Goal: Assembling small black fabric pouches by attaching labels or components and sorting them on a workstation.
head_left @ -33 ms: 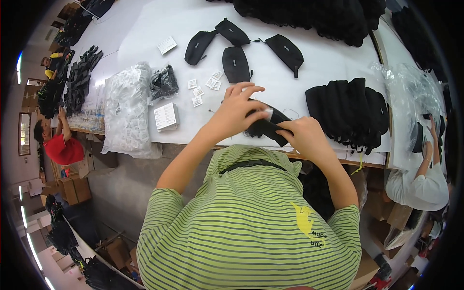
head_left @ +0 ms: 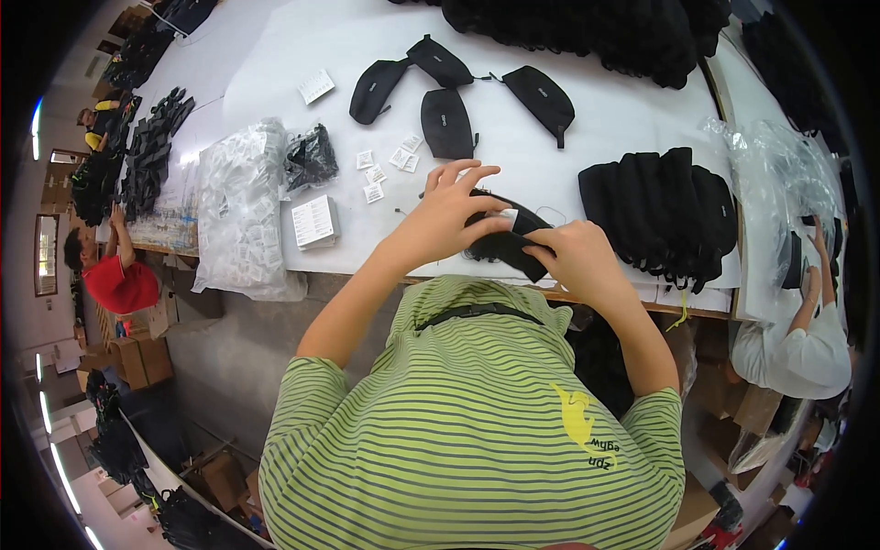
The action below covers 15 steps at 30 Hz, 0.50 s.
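Note:
A black zip pouch [head_left: 513,251] is tilted between my hands at the near edge of the white table [head_left: 550,147]. My left hand [head_left: 449,215] is at its upper left, with the thumb against a small white piece [head_left: 511,215], likely a packet, at the pouch's mouth. Part of this hand's grip is hidden behind the pouch. My right hand [head_left: 579,257] pinches the pouch's right end between thumb and fingers. Beyond my hands lies a flat black pouch [head_left: 446,124], with several more like it farther back.
Loose white packets [head_left: 403,158] and a stack of white cards [head_left: 313,223] lie left, beside a clear bag of white packets [head_left: 240,206] and a bag of small black pieces [head_left: 310,158]. Piled black pouches [head_left: 655,215] stand right. Co-workers sit at both sides.
Almost nothing differs. The pouch and the white piece have shifted very slightly between my fingers; both hands keep their places.

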Each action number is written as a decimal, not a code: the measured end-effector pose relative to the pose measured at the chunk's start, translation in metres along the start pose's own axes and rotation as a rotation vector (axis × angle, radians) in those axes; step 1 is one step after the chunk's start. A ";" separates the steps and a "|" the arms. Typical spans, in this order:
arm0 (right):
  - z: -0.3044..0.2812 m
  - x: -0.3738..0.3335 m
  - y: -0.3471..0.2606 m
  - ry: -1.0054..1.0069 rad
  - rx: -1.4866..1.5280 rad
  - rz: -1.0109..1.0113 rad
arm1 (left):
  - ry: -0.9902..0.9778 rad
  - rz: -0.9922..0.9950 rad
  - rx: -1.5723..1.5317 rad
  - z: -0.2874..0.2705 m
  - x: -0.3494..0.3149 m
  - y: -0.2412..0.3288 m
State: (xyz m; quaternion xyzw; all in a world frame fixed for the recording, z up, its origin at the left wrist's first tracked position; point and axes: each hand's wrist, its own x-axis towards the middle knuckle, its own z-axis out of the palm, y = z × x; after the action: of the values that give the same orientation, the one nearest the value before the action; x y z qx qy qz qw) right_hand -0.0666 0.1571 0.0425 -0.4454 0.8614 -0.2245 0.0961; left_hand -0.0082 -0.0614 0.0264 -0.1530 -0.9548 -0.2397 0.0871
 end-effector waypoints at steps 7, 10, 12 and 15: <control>-0.003 -0.001 -0.001 0.096 0.032 0.056 | 0.278 -0.226 -0.248 0.005 -0.008 -0.013; -0.001 0.001 -0.003 0.142 -0.021 0.027 | 0.369 -0.187 -0.192 0.004 -0.008 -0.003; 0.001 0.001 -0.004 0.172 -0.060 -0.002 | 0.319 -0.131 -0.121 -0.001 -0.007 0.005; 0.008 0.004 -0.005 0.198 -0.084 -0.060 | 0.114 -0.095 0.007 -0.003 -0.005 0.011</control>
State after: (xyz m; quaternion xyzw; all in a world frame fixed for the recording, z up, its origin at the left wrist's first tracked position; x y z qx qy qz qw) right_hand -0.0624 0.1491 0.0384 -0.4505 0.8614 -0.2340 -0.0150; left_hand 0.0002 -0.0549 0.0320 -0.0934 -0.9552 -0.2484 0.1306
